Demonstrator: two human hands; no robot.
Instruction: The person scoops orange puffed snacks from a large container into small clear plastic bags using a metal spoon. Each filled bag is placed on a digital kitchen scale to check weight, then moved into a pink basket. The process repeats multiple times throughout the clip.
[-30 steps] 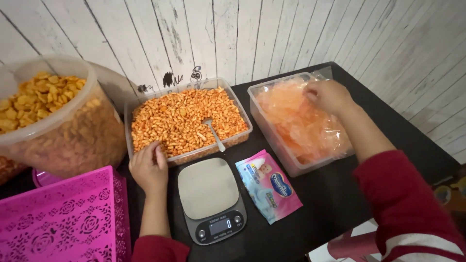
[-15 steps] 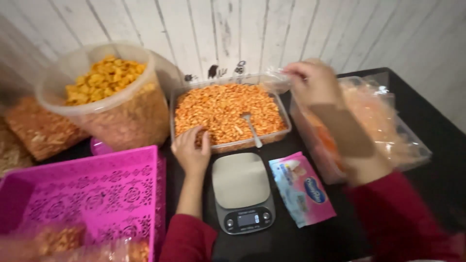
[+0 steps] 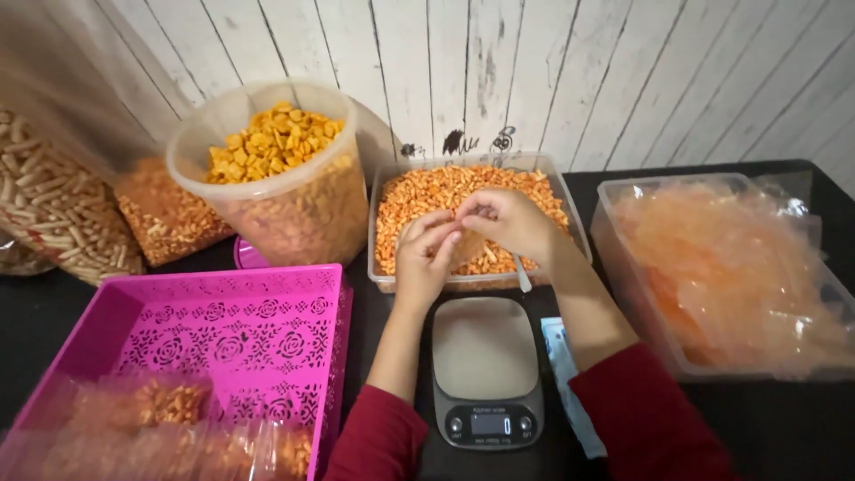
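My left hand (image 3: 426, 256) and my right hand (image 3: 506, 223) meet over the front edge of a clear tub of orange-red snack pieces (image 3: 419, 200). Between the fingers of both hands is a small clear plastic bag (image 3: 465, 248), held at its mouth. A metal spoon handle (image 3: 522, 276) sticks out of the tub just under my right wrist. A grey digital kitchen scale (image 3: 485, 367) lies right below my hands with nothing on its plate.
A clear bin of orange plastic bags (image 3: 739, 267) stands at right. A round tub of yellow snacks (image 3: 272, 147) and bags of snacks (image 3: 53, 214) sit at left. A pink lattice basket (image 3: 223, 347) holds filled packets (image 3: 169, 419). A small packet (image 3: 570, 374) lies beside the scale.
My right hand came from the bin of bags at right to the middle, carrying a bag. My left hand rose off the table to join it. The view shifted left.
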